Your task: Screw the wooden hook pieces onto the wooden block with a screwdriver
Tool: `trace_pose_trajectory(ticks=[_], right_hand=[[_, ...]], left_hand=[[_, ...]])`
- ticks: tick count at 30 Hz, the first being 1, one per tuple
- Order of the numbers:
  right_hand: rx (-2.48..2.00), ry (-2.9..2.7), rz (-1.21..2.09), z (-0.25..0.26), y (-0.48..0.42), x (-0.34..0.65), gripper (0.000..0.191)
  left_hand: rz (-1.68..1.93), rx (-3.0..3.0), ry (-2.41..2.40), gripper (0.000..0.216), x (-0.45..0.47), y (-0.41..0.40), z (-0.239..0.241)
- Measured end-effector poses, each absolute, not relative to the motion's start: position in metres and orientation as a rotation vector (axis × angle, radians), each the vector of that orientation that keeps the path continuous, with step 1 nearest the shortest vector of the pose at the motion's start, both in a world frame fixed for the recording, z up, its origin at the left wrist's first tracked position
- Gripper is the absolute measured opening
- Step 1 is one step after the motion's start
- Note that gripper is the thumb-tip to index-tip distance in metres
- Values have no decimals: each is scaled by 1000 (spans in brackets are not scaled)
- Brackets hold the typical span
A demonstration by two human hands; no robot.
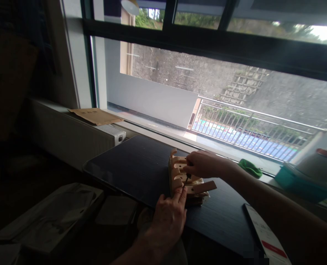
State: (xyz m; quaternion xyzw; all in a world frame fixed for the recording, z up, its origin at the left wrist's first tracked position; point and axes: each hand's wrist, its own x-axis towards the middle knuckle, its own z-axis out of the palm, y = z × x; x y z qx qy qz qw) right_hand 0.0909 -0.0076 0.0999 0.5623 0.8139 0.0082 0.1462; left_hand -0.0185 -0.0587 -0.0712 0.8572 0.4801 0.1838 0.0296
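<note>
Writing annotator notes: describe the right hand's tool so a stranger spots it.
Below the window, find the dark table, then the pale hooked wooden pieces on it. The tool slants down over them from the right hand toward the left hand; dark and slim, it stands out against the pale wood.

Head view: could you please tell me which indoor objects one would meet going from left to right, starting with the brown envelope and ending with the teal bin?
Brown envelope → wooden hook rack → green cloth-like item → teal bin.
</note>
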Motion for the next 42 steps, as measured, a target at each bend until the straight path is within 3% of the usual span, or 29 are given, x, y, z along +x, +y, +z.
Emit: trace_pose_trajectory(ticks=[12,18,42], right_hand=[[1456,2519,-140,105,-11,91,18],[1670,2478,-30,92,-11,93,29],[1756,2654,9,87,-23,113,23]], left_hand=[[577,2640,1480,58,-18,-58,-73],[576,2633,1462,57,-19,-58,-74],[575,2650,1499,60,-17,-60,-80]])
